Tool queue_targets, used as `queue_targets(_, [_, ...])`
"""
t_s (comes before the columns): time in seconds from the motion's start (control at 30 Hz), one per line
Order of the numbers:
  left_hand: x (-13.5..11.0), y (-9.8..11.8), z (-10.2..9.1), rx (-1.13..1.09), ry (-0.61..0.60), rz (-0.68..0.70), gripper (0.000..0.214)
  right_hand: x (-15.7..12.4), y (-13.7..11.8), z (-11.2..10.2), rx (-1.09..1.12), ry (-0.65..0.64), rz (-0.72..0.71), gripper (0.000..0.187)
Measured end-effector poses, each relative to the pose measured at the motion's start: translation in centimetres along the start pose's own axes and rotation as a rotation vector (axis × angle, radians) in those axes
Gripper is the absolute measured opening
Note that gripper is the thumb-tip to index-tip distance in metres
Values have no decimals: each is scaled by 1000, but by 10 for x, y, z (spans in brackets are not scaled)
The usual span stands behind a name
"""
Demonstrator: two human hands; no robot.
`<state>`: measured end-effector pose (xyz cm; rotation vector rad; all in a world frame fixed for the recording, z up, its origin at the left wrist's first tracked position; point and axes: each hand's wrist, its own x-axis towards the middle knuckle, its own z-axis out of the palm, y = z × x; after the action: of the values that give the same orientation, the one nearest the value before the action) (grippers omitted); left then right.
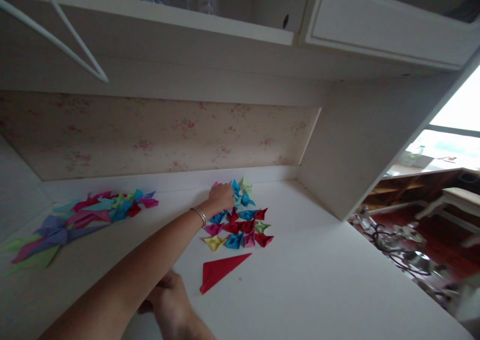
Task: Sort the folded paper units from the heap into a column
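Note:
My left hand, with a silver bracelet at the wrist, reaches across to the back of a cluster of small folded paper pieces in red, blue, pink, green and yellow. Its fingers curl down among them, and what they hold, if anything, is hidden. Below my left forearm, my right hand is curled closed, blurred and partly covered by that arm; nothing can be made out in it. A flat folded red paper triangle lies on the white desktop, between the cluster and the front.
Larger folded papers lie heaped at the left. Above hangs a shelf holding clear plastic items, with a looped white cable in front. A side panel bounds the right; a metal chandelier-like object shows beyond the edge.

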<state>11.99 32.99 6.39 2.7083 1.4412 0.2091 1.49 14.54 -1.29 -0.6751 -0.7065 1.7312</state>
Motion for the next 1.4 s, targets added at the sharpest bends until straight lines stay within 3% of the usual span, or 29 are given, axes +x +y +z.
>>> queue_targets(0.17, [-33,-16,-25,-102,95,31,26,2,3,-2,-15,81,66,14])
queue_targets(0.33, [-105,-46,-34,-222,186,-32,28,2,9,-5,-6,63,52,12])
queue_targets(0.53, [-220,-95,2,-780,216,-359,29,-2,10,-7,-1,31,41,10])
queue_targets(0.7, [-291,-131,31,-967,204,-539,29,-6,5,-4,-20,-6,40,4])
queue_targets(0.83, [-306,-142,35,-984,264,-532,31,-9,5,1,-78,18,27,8])
queue_targets(0.97, [-303,-144,35,-990,220,-447,30,-13,10,6,-163,90,-18,10])
queue_targets(1.1, [-303,-148,36,-1018,212,-430,27,3,3,15,-310,104,70,14])
queue_targets(1.17, [-304,-150,35,-1050,189,-417,26,26,-6,23,-523,50,90,14])
queue_targets(1.27, [-304,-153,33,-1089,159,-412,23,81,-18,35,-1063,15,-65,16])
queue_targets(1.4, [-304,-153,33,-1088,158,-433,21,160,-23,42,-1295,44,-192,14])
